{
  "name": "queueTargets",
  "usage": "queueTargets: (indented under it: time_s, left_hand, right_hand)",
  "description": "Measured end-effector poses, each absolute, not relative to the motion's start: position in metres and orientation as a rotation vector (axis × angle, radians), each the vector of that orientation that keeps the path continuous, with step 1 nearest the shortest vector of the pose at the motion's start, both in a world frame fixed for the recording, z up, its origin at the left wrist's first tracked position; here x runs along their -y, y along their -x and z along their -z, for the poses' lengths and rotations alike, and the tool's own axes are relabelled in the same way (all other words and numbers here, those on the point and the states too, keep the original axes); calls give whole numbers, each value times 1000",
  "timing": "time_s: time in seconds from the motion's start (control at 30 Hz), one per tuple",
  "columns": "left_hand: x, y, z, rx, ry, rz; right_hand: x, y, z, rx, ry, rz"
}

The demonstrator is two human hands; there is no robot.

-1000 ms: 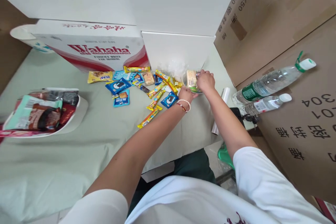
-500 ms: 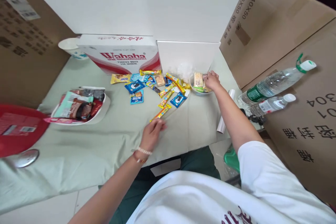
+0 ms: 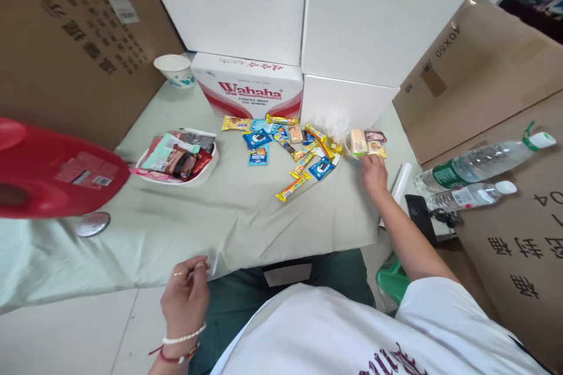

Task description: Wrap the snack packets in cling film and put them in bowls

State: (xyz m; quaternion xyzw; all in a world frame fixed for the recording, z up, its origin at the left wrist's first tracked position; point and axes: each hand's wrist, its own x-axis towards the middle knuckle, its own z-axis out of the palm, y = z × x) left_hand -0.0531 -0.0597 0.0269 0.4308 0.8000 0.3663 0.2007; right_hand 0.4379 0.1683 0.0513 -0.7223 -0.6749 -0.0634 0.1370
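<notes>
My left hand (image 3: 187, 287) is closed in a pinch near the table's front edge. A small see-through piece of plastic (image 3: 213, 260) shows at its fingertips. At the right, my right hand (image 3: 375, 176) has its fingers closed at the near rim of a clear bowl (image 3: 350, 155). Small packaged snacks (image 3: 359, 142) fill this bowl; the hand hides part of it. Left of the bowl lies a loose spread of yellow stick packs (image 3: 292, 186) and blue snack packets (image 3: 256, 139).
A white container (image 3: 206, 171) of snack packs stands left, beside a red bottle (image 3: 65, 170). Behind are a paper cup (image 3: 175, 70), a Wahaha box (image 3: 250, 91) and white boxes. At right stand water bottles (image 3: 466, 165), a phone (image 3: 420, 218) and a white roll (image 3: 401, 184).
My left hand has moved from the yellow stick pack down and left to the table's front edge. My right hand has shifted to the bowl's near side. The view has turned.
</notes>
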Motion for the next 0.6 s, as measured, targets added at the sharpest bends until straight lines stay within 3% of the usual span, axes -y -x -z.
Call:
queueTargets:
  time_s: [0.2, 0.6]
  left_hand:
    - [36, 53, -16, -2102, -1632, -1293]
    - [16, 23, 23, -2040, -1877, -1007]
  right_hand:
    - [-169, -478, -61, 1813, 1997, 200]
    - [-273, -367, -121, 2342, 1870, 181]
